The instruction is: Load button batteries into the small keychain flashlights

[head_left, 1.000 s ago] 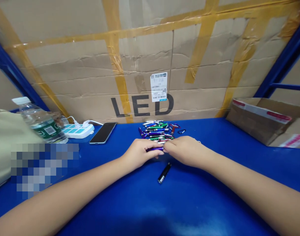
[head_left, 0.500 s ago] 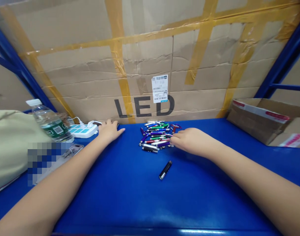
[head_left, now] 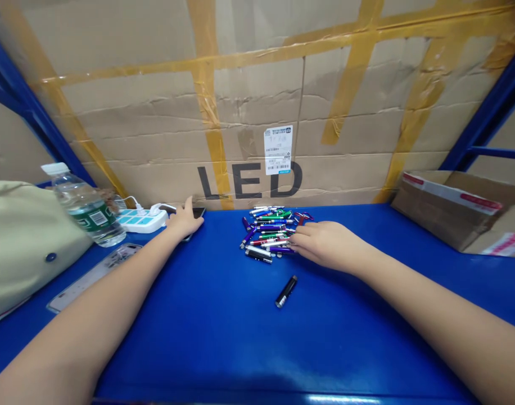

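Note:
My left hand (head_left: 184, 221) lies over a dark smartphone (head_left: 197, 214) beside the power strip, its fingers apart. The phone is partly hidden beneath it. At the right edge of a pile of small metallic penlights (head_left: 266, 230) is my right hand (head_left: 320, 242), with the fingers bent and pressed together. Whatever its fingertips hold, if anything, is hidden. The penlights are blue, purple, green, red, silver and black, with a few small round pieces among them. Nearer to me, a single black penlight (head_left: 286, 291) lies slanted on the blue tabletop (head_left: 224, 337).
A white power strip (head_left: 143, 220) with plugged cables stands at the left back. Close by are a water bottle (head_left: 91, 214), a clear phone case (head_left: 89, 278) and a pale bag (head_left: 25, 242). An open carton (head_left: 447, 211) sits right; a large taped cardboard box (head_left: 156, 129) forms the back.
My left hand has shifted slightly left and turned, uncovering more of the smartphone. My right hand stays at the pile's edge. The view has shifted slightly.

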A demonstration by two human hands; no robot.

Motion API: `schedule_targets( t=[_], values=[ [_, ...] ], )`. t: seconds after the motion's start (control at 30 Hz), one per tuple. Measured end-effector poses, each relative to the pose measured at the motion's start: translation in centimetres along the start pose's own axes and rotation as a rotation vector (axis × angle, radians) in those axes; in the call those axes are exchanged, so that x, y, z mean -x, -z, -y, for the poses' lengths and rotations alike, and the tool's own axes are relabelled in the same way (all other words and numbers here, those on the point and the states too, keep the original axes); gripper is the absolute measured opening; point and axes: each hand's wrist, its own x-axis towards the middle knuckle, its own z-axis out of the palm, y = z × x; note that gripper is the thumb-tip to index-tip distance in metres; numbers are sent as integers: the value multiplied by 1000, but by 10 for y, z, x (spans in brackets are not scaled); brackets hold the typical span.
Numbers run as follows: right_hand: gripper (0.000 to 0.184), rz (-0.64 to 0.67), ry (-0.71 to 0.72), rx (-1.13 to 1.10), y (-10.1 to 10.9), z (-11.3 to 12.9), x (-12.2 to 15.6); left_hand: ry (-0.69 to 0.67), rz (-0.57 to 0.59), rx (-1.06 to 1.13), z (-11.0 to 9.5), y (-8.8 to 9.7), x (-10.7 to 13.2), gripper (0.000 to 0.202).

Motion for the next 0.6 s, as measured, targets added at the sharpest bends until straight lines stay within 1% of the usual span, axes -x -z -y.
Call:
schedule_targets(
  t=[0.07,0.13,0.2,0.27,0.33,0.37,0.43,0.47,0.5,0.53,0.6],
  values=[
    [29,-48,-43,-90,4,8,-3,-2,-2,55,4,2,-1,99],
    [29,-89,-108,-242,9,18,-10,3,-6,114,6,6,-2,107],
    [28,-121,-166,-438,13,29,-21,19,-18,177,7,9,-3,108],
    [24,-112,-202,-659,16,41,-38,43,-38,249,5,11,-4,105],
    [24,-52,-294,-919,17,54,-60,67,-52,337,1,12,-3,100],
    [31,16,-352,-1046,16,60,-73,76,-53,387,-2,12,-3,97],
    [47,204,-481,-1283,12,72,-101,89,-49,497,-6,12,0,92],
    [54,275,-521,-1437,10,78,-116,93,-45,555,-9,11,2,91],
    [58,262,-588,-1614,6,84,-131,101,-42,612,-11,11,5,91],
    [57,258,-626,-1790,3,89,-144,110,-38,668,-14,11,7,93],
    [48,237,-604,-1879,-4,98,-166,146,-26,780,-18,11,11,101]
  ],
)
